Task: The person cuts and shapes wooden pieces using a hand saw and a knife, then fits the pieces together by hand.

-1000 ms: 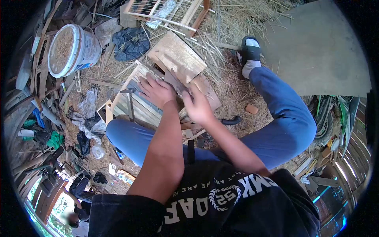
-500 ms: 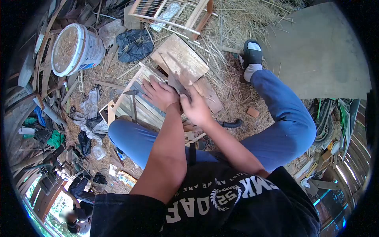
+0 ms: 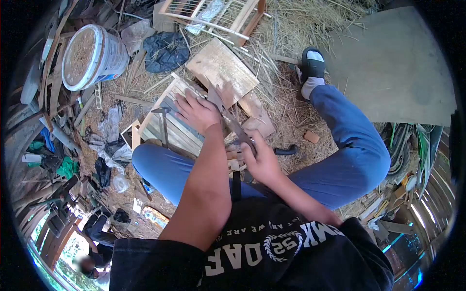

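Observation:
My left hand (image 3: 198, 112) lies with its fingers spread on a crate of wooden slats (image 3: 178, 127). Closed round the handle of a saw-like tool, my right hand (image 3: 260, 157) is to the right and nearer my body. The tool's dark blade (image 3: 219, 104) points up and left, passing just beside my left fingers. A hammer (image 3: 163, 125) rests on the slats left of my left hand. Beyond the blade lies a pale wooden board (image 3: 223, 70).
A white bucket of sawdust (image 3: 94, 58) and a black plastic bag (image 3: 166, 52) stand at the upper left. A wire-and-wood cage (image 3: 213, 17) is at the top, a grey sheet (image 3: 388, 68) at the right. Another person (image 3: 99, 242) is at the lower left.
My right hand has drawn back toward my body and to the right, bringing the tool with it, so more of the tool shows. My left hand has stayed on the slats.

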### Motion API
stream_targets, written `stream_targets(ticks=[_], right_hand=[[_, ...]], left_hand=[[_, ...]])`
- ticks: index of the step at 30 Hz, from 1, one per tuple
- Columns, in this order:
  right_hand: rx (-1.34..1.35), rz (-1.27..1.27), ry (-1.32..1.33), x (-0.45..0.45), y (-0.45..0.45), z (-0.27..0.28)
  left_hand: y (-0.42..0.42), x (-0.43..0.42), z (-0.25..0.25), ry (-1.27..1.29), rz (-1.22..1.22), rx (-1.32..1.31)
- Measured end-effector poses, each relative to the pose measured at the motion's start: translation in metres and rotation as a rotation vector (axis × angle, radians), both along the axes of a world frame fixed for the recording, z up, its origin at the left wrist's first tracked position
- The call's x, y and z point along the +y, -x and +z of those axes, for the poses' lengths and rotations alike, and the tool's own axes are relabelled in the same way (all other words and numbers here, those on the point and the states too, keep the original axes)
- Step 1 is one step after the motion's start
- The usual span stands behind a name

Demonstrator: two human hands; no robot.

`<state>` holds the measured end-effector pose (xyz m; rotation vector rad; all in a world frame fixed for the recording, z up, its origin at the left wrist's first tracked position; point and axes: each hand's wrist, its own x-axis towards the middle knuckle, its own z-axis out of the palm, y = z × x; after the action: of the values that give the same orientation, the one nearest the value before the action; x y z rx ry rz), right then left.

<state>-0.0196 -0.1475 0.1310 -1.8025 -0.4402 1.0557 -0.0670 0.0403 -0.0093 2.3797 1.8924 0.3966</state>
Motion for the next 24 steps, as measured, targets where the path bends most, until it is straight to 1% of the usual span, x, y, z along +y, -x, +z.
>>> stream_targets(ticks=[2, 4, 5, 8, 9, 10, 12, 13, 16, 18, 20, 22, 24], right_hand=[[0.017, 0.009, -0.006, 0.005, -0.006, -0.003], [0.047, 0.025, 0.115, 0.050, -0.021, -0.028], [-0.106, -0.012, 0.024, 0.073, -0.029, -0.041], [-0.110, -0.049, 0.012, 0.071, -0.014, -0.048], [-0.102, -0.192, -0.118, 0.061, -0.005, -0.048], [-0.104, -0.188, -0.119, 0.047, -0.009, -0.049], [0.092, -0.111, 0.101, 0.028, -0.025, -0.031], [0.005, -0.103, 0.085, 0.029, -0.023, -0.026], [-0.018, -0.179, 0.018, 0.048, -0.017, -0.044], [0.034, -0.207, 0.004, 0.055, -0.023, -0.049], [0.307, -0.261, 0.085, 0.048, -0.032, -0.050], [0.226, -0.330, -0.053, 0.032, -0.023, -0.057], [0.195, -0.320, -0.091, 0.020, -0.019, -0.047]], left_hand=[[-0.001, 0.001, 0.000, -0.002, 0.010, 0.003], [-0.002, 0.001, 0.000, -0.003, 0.004, 0.003], [-0.001, 0.003, -0.002, 0.009, 0.001, -0.005], [0.003, 0.001, -0.005, -0.003, -0.024, 0.005], [0.003, -0.003, -0.005, -0.018, -0.048, 0.013], [0.001, -0.004, -0.005, -0.019, -0.044, 0.011], [0.001, -0.003, -0.001, 0.028, -0.141, 0.046], [0.002, -0.002, -0.003, 0.030, -0.149, 0.058], [0.002, -0.002, -0.007, 0.037, -0.144, 0.063], [0.002, -0.002, -0.004, 0.033, -0.145, 0.078], [0.001, -0.001, -0.004, 0.069, -0.155, 0.061], [0.001, -0.002, -0.004, 0.061, -0.156, 0.064], [-0.001, -0.003, -0.003, 0.047, -0.159, 0.057]])
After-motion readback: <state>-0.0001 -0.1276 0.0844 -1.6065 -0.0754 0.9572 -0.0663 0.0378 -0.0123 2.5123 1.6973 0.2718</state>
